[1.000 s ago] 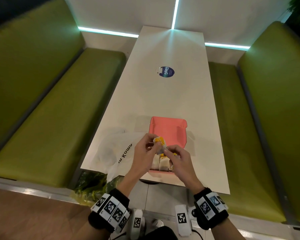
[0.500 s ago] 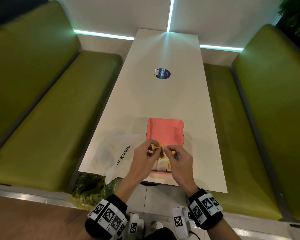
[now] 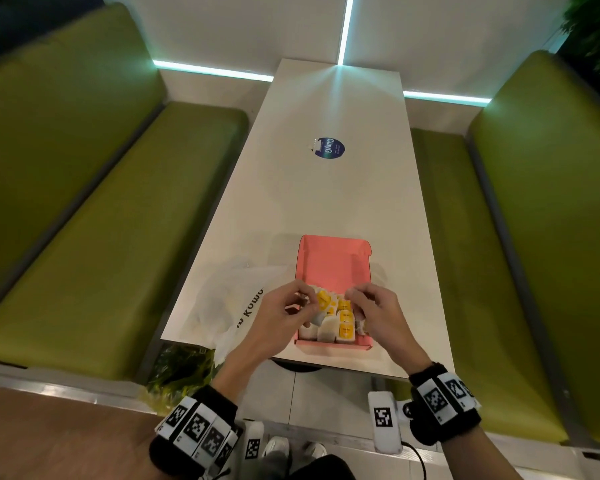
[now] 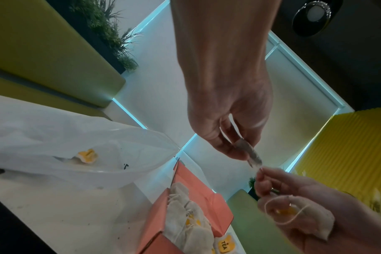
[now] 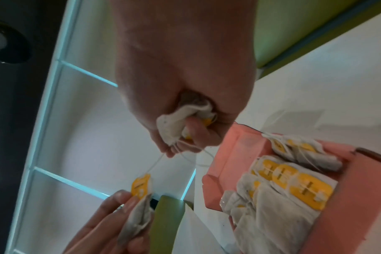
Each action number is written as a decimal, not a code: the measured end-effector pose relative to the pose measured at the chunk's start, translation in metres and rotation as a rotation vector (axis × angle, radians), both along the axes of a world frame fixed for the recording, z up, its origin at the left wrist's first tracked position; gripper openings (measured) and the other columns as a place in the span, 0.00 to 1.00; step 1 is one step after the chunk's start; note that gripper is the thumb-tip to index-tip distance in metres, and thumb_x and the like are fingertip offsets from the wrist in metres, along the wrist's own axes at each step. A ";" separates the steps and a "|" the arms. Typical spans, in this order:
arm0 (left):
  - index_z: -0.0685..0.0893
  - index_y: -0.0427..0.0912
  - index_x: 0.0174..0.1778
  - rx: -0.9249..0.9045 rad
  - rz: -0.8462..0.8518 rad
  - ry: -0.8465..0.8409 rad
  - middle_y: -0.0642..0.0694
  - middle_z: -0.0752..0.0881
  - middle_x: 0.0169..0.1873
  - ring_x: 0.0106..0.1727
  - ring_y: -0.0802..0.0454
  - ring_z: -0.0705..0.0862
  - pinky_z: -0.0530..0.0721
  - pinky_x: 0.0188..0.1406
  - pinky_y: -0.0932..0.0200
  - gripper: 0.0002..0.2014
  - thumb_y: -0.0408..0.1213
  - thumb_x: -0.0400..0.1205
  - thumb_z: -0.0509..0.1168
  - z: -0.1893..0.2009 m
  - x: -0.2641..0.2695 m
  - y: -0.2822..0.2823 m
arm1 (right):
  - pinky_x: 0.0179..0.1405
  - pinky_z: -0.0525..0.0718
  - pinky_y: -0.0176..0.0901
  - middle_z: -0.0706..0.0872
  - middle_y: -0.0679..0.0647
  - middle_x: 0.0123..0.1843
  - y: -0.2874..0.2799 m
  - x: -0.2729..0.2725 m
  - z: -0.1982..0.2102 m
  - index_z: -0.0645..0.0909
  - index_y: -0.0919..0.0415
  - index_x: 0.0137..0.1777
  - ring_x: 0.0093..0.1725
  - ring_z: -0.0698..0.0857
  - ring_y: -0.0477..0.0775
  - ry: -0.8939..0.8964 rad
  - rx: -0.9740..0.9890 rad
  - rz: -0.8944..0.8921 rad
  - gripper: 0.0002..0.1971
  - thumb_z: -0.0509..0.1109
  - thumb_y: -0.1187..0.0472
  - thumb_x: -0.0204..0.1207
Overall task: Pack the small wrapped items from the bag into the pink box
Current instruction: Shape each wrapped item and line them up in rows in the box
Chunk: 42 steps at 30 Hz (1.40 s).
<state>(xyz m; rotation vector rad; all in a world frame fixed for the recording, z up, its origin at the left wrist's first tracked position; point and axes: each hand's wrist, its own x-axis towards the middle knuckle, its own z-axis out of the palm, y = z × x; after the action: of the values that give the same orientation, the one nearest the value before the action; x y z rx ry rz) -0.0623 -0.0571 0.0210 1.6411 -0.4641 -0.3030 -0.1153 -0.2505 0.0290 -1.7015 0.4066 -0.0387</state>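
I hold both hands just above the near end of the pink box [image 3: 333, 268], low in the middle of the head view, so anything I let go drops straight in. My left hand [image 3: 284, 317] pinches one tea bag [image 5: 135, 214] by its paper body, its yellow tag [image 5: 141, 185] sticking up beside my fingertips. My right hand [image 3: 374, 313] is closed round a second, crumpled tea bag [image 5: 174, 123], with loose string [image 5: 185, 151] trailing from it towards the left hand's tag; I judge the two strings are tangled, which is why I keep the hands close together and pull gently apart. The box sits open on the counter [image 3: 326, 195], its lid flat towards the upper part of the frame, and rows of packed tea bags [image 3: 340, 323] already fill the near end, so the far half stays free. The white plastic bag [image 3: 229, 306] lies just left of the box, touching my left wrist, with at least one more yellow-tagged bag [image 4: 87, 154] inside. A round blue sticker [image 3: 329, 148] lies well apart, higher up. Green benches [image 3: 101, 220] flank the counter. The trailing string could snag the packed rows.
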 end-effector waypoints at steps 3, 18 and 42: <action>0.84 0.36 0.41 -0.022 0.021 0.022 0.48 0.86 0.38 0.38 0.48 0.85 0.87 0.33 0.56 0.06 0.22 0.80 0.70 0.002 0.000 0.001 | 0.25 0.73 0.32 0.81 0.52 0.32 -0.002 -0.007 -0.007 0.86 0.69 0.42 0.29 0.76 0.44 0.150 -0.012 0.100 0.14 0.66 0.61 0.84; 0.83 0.33 0.44 -0.035 0.025 0.030 0.51 0.86 0.36 0.39 0.53 0.85 0.88 0.34 0.55 0.04 0.22 0.81 0.69 0.007 -0.005 -0.002 | 0.39 0.79 0.41 0.85 0.48 0.45 0.029 -0.014 -0.013 0.89 0.53 0.53 0.40 0.81 0.48 -0.316 -0.230 0.006 0.07 0.75 0.64 0.78; 0.84 0.25 0.43 -0.008 0.016 0.100 0.36 0.83 0.35 0.29 0.55 0.82 0.83 0.26 0.62 0.05 0.15 0.79 0.65 0.011 -0.002 0.000 | 0.33 0.77 0.36 0.78 0.39 0.42 -0.017 -0.017 -0.006 0.85 0.50 0.45 0.36 0.78 0.42 -0.259 -0.787 0.262 0.02 0.75 0.55 0.77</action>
<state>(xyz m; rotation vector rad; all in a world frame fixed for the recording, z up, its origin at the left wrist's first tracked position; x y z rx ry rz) -0.0643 -0.0573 0.0322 1.6133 -0.3759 -0.3691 -0.1324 -0.2674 0.0230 -2.4741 -0.0515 -0.2512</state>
